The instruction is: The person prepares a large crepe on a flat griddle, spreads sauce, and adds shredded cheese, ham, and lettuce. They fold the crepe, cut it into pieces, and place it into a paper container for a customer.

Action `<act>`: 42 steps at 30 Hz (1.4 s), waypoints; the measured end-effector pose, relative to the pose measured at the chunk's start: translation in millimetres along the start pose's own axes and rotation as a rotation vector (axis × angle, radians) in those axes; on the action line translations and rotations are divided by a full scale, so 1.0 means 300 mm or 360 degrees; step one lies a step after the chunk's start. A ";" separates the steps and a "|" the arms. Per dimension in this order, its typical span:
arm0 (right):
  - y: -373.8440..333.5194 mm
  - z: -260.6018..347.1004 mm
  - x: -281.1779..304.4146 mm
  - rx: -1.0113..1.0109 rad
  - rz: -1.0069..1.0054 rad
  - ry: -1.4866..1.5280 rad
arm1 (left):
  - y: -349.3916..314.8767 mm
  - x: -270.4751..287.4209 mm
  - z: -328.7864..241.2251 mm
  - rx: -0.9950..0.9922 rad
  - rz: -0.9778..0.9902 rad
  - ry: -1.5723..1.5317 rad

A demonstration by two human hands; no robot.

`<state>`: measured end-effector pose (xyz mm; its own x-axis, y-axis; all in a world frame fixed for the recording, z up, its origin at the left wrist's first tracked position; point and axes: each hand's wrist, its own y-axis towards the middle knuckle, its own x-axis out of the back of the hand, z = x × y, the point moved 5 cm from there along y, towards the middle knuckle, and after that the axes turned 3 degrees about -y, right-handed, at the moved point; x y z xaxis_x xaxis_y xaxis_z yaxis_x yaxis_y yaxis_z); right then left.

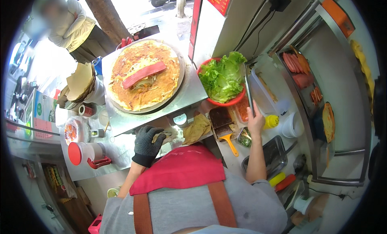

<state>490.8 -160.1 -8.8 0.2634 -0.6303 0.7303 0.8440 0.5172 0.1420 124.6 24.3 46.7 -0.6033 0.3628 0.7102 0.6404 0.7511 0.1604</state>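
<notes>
My right hand [256, 120] is closed round long metal tongs [248, 89]. Their far end reaches the right edge of the green lettuce [221, 76], heaped in a red bowl [235, 100]. On the round griddle [180, 77] lies a browned crepe [121, 68] with shredded filling and a pink strip of meat [144, 74] across it. My left hand [146, 145], in a black dotted glove, is at the counter's near edge with its fingers curled. A pale, crumpled thing shows by its fingertips; what it is I cannot make out. Beside it lies a brown cloth [197, 129].
A dark sauce tray [219, 113] with an orange-handled brush [230, 145] stands right of the cloth. A yellow-capped bottle [271, 121] and a clear bin [264, 89] are further right. A red-lidded jar [82, 151] stands left. A person [76, 26] stands beyond the counter.
</notes>
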 end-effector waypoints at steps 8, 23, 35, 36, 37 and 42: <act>-0.018 -0.026 -0.019 -0.0073 0.0124 0.0128 | 0.038 -0.025 -0.034 -0.0069 0.0047 -0.0076; -0.009 -0.011 -0.046 0.0112 0.0263 -0.0381 | 0.033 -0.026 -0.038 -0.0085 0.0050 -0.0053; 0.173 -0.068 -0.129 -0.0132 0.0452 -0.0319 | 0.030 -0.039 -0.032 -0.0069 0.0064 -0.0023; 0.194 -0.078 -0.153 -0.0105 0.0433 -0.0343 | 0.033 -0.040 -0.034 -0.0069 0.0070 -0.0005; 0.214 -0.089 -0.167 -0.0061 0.0391 -0.0426 | 0.039 -0.036 -0.040 -0.0079 0.0081 -0.0009; 0.164 0.057 -0.077 0.0005 0.0173 0.0089 | 0.054 -0.030 -0.040 -0.0098 0.0024 0.0047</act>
<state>518.3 -110.2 -7.2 0.3792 -0.6014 0.7033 0.8073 0.5864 0.0661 146.0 26.6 51.3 -0.5798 0.3566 0.7325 0.6778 0.7100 0.1909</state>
